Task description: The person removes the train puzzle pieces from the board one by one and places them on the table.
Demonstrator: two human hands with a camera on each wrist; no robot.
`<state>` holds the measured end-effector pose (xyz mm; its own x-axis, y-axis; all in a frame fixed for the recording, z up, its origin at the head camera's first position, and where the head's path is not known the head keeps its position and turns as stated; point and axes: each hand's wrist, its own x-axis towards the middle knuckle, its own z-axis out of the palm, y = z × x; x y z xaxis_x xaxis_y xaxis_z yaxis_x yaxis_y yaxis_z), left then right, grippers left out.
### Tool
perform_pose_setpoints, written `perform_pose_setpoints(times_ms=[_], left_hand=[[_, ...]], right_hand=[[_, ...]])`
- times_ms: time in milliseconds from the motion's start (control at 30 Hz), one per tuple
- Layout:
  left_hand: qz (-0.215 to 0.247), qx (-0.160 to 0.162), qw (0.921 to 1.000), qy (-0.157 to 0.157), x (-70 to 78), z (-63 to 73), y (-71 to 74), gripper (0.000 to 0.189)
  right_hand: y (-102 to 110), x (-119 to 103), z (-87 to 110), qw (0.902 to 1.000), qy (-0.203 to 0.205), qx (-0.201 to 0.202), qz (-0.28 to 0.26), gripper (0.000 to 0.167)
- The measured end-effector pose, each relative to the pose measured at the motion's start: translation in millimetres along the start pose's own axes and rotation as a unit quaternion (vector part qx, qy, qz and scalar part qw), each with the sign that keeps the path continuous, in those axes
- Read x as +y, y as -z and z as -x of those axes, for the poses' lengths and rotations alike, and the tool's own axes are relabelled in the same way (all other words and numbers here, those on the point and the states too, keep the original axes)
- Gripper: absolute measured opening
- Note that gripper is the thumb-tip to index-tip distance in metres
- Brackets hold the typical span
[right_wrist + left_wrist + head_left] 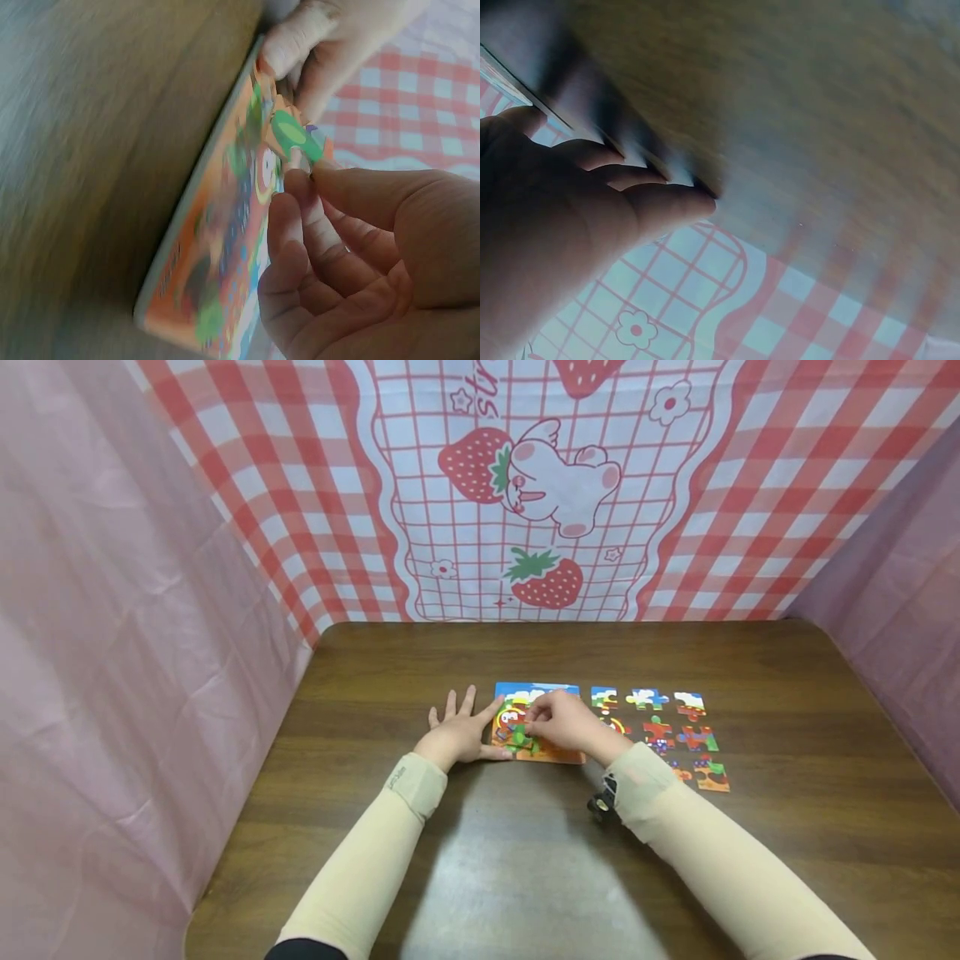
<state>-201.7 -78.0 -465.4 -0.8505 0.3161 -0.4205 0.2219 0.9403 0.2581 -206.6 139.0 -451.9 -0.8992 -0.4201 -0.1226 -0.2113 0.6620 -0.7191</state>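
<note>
A colourful puzzle board (558, 755) lies flat on the table, blue along its far edge and orange along the near one. My left hand (457, 737) rests at its left side with fingers spread, the thumb and index finger touching the board's edge. Over the board, my right hand (566, 725) pinches a puzzle piece between thumb and fingers. In the right wrist view this puzzle piece (294, 133), green and orange, is tilted above the board's left end, close to the left thumb. The right hand hides part of the board's picture in the head view.
Loose puzzle pieces (698, 737) lie in rows right of the board, some partly behind the right wrist. The brown wooden table (360, 693) ends at a red-and-white checked cloth (330, 510) behind. Pink curtains (112, 610) hang at both sides.
</note>
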Motion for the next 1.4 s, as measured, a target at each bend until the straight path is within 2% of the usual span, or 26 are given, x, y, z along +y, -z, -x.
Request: perform_pose_setpoints(times_ms=[200,567,700,933,1233,1400], left_hand=[[0.005,0.002,1.0000,0.005,0.0,0.5,0.9,0.103],[-0.001,0.000,1.0000,0.007,-0.8,-0.3,-0.2,0.105],[-0.002,-0.004,1.0000,0.006,-0.8,-0.8,-0.8,0.105],[-0.001,-0.005,1.0000,0.004,0.7,-1.6,-0.5,0.104],[-0.002,-0.005,1.0000,0.006,1.8,0.3,0.2,0.104],[-0.002,-0.004,1.0000,0.006,1.7,-0.8,-0.6,0.103]], right_hand=[[23.8,14.9,16.8,0.9994,0.005,0.006,-0.034,0.007],[55.0,42.3,45.8,0.9977,-0.035,0.000,-0.058,0.011],[60.8,49.4,53.5,0.9976,-0.035,-0.004,-0.060,0.011],[69.2,60.6,67.7,0.9988,-0.035,-0.022,-0.028,0.009],[72.5,73.8,83.1,0.9958,-0.067,-0.051,-0.037,0.007],[68.3,76.5,85.0,0.9967,-0.071,-0.038,0.000,0.007]])
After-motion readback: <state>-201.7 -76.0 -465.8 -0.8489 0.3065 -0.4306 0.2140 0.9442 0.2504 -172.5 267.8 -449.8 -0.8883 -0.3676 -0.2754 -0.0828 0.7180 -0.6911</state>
